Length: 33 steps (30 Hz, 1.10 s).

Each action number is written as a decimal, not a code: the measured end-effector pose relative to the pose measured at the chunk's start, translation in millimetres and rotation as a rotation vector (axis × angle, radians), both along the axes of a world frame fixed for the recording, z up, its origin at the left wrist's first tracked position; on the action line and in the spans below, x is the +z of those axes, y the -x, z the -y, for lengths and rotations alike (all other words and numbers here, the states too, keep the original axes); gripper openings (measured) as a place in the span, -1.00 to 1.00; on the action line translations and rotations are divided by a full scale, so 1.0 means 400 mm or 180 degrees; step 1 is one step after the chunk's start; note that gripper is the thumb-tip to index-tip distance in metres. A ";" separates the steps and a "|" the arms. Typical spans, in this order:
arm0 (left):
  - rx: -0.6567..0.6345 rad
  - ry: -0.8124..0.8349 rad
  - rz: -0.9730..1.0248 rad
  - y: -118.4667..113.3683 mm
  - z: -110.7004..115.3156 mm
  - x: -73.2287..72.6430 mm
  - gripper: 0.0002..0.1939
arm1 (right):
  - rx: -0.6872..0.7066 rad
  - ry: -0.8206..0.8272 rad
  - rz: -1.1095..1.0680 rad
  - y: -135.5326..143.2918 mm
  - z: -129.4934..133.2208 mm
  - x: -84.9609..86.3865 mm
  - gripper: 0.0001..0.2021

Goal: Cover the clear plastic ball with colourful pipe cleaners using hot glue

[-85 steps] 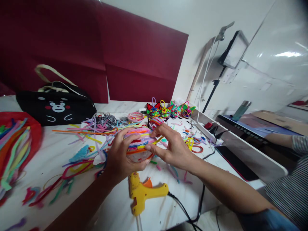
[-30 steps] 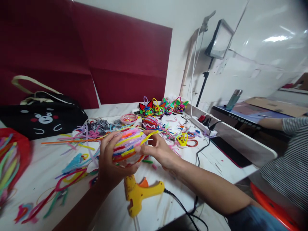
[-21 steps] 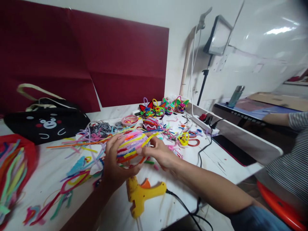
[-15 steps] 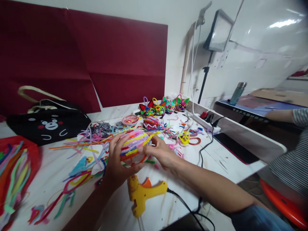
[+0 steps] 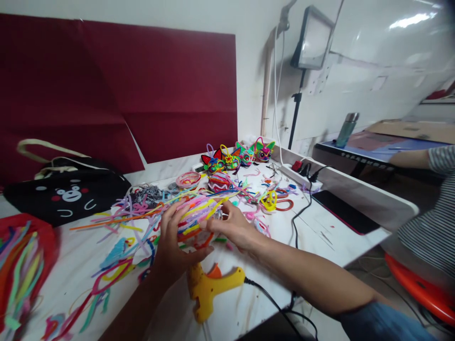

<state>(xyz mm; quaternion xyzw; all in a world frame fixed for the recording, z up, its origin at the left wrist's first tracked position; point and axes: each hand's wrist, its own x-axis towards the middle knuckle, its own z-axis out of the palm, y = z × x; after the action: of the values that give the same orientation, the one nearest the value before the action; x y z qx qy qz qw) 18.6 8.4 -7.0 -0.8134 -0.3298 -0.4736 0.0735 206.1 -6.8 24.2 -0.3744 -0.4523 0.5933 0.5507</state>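
Observation:
A rounded craft piece striped with pipe cleaners in pink, yellow, lilac and blue is between my hands above the table. My left hand wraps its left side, fingers over the top and thumb below. At the right end, my right hand pinches the piece, with its thumb on the strips by a yellow pipe cleaner's tip; its other fingertips are partly hidden. Just below the hands lies a yellow hot glue gun with an orange trigger. Behind them sits a small striped pipe-cleaner piece.
Several cat-faced ornaments stand at the back. Loose pipe cleaners cover the tabletop. A red bag of pipe cleaners and a black bag are left. A phone, power strip and cables lie right, near a person in stripes.
The view has shifted slightly, so the background sits a little further left. Both hands keep their hold on the striped piece, which looks slightly tilted compared with before. The glue gun stays put.

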 end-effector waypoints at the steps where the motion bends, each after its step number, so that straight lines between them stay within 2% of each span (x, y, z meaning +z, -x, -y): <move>1: 0.0012 -0.0056 -0.0003 -0.001 0.001 0.001 -0.13 | 0.0000 0.0007 0.0060 0.001 -0.001 -0.004 -0.36; 7: 0.0010 -0.0023 -0.0027 -0.004 0.012 0.009 -0.19 | -0.0063 -0.0052 0.0236 0.016 0.000 -0.022 -0.29; 15: 0.0120 0.0446 -0.0194 0.004 0.017 0.006 -0.06 | -0.0033 0.0098 0.0121 0.023 0.009 -0.013 -0.24; 23: 0.0247 0.0543 -0.0230 0.001 0.017 0.002 -0.07 | -0.0048 0.0075 0.0180 0.030 0.000 -0.043 -0.24; 26: 0.0131 0.0796 -0.0114 0.008 0.019 0.002 -0.15 | -0.0043 0.0146 0.0202 0.029 -0.002 -0.044 -0.24; 30: 0.0018 0.1064 0.0072 0.016 0.019 0.000 -0.42 | -0.0051 0.0107 0.0175 0.027 -0.002 -0.041 -0.26; 33: 0.0027 0.1159 0.0130 0.019 0.016 -0.003 -0.48 | -0.0062 0.0088 0.0171 0.026 -0.004 -0.043 -0.24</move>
<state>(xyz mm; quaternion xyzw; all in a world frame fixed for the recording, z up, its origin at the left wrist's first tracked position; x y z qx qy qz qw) 10.9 2.2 -8.3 -0.8021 -0.4149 -0.4221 -0.0797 195.6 -5.2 7.0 -0.4022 -0.4550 0.5838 0.5389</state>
